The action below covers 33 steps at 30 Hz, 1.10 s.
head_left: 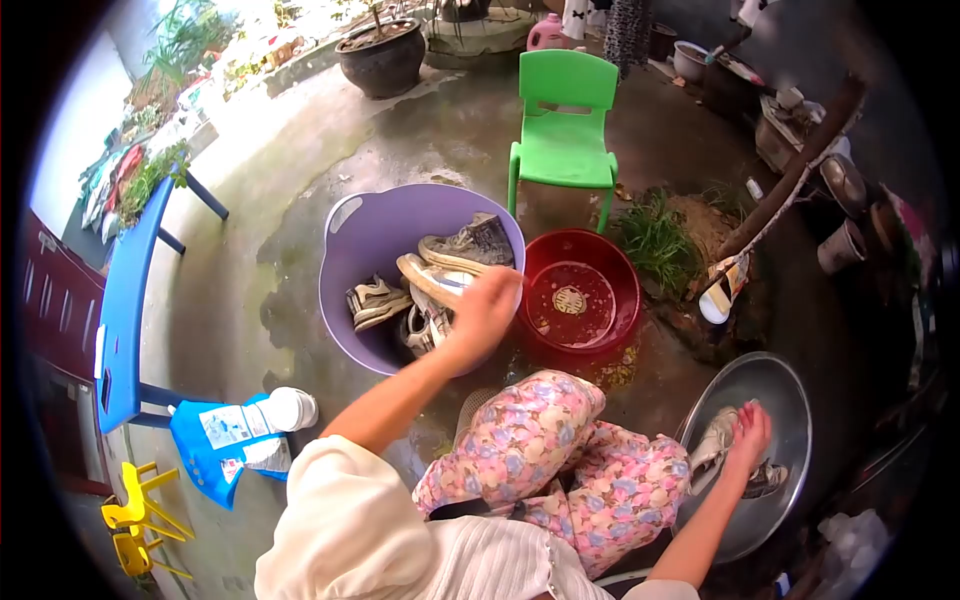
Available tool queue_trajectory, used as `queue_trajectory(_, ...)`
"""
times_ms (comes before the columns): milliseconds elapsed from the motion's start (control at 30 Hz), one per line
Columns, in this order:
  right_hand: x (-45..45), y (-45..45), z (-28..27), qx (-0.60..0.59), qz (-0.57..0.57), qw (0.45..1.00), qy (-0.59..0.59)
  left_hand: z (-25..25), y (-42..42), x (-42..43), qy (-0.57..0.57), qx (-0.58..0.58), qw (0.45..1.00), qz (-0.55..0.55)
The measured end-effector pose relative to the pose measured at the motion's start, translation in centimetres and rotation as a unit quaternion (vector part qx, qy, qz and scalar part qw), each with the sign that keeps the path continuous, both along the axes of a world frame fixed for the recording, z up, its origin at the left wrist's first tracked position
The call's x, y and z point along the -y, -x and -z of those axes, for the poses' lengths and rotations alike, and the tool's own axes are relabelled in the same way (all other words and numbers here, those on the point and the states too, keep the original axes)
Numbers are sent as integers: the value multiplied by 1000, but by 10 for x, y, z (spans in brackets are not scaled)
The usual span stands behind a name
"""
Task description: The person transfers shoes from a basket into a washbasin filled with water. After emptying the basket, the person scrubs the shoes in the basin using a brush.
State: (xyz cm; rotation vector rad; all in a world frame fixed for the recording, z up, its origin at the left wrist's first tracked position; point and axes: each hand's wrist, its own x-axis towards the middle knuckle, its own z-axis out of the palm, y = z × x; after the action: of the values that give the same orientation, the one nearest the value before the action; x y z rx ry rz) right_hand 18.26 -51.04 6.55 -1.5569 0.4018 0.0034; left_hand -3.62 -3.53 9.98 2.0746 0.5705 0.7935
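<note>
Over the right rim of a purple tub (350,260) is my left hand (487,312), its fingers bent down beside a dirty light shoe (432,280); whether they grip it I cannot make out. More worn shoes lie in the tub, among them a dark high-top (480,240) and a smaller shoe (376,302). On the right, my right hand (750,436) is inside a metal basin (790,400), next to a pale shoe (713,440); its fingers are partly blurred. Another shoe (766,478) lies beside it in the basin.
A red basin (630,300) with a little liquid stands between tub and plants. Behind it is a green chair (568,120). At left are a blue bench (135,290), a blue bag (225,430) and yellow chairs (127,512). A wooden pole (790,180) leans at right.
</note>
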Motion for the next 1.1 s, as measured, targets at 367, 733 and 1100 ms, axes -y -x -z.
queue_trajectory(367, -376, 86, -77, 248, -589, 730, 242, 143, 28, -116, 622, -114, 738, -236)
queue_trajectory(733, -525, 76, 10, 374, -628, 591, 342, 192, 7, -95, 604, -60, 743, -281)
queue_trajectory(1100, -544, 95, 14, 389, -594, 552, 437, 182, 23, -117, 696, 24, 660, -282)
